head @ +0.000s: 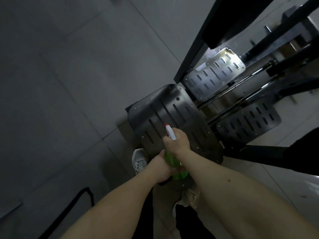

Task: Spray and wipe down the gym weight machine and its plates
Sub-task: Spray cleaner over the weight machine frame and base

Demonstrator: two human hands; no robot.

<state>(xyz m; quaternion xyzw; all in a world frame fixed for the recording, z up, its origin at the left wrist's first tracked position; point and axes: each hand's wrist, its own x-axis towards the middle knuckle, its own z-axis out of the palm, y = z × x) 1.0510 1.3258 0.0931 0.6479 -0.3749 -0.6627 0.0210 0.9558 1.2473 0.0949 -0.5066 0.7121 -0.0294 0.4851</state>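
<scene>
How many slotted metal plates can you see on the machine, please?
3. One large dark plate lies under the spray bottle, one brightly lit plate beyond it, one smaller dark plate to its right. The black frame may hide others.

spray bottle (pixel 173 162) over near plate (pixel 172 111), far plate (pixel 214 75) behind, third plate (pixel 248 121) right

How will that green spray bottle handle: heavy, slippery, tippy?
The spray bottle looks translucent plastic, so probably light. Right hand and left hand together span it, so tall and narrow: likely tippy on the curved slotted plate.
</scene>
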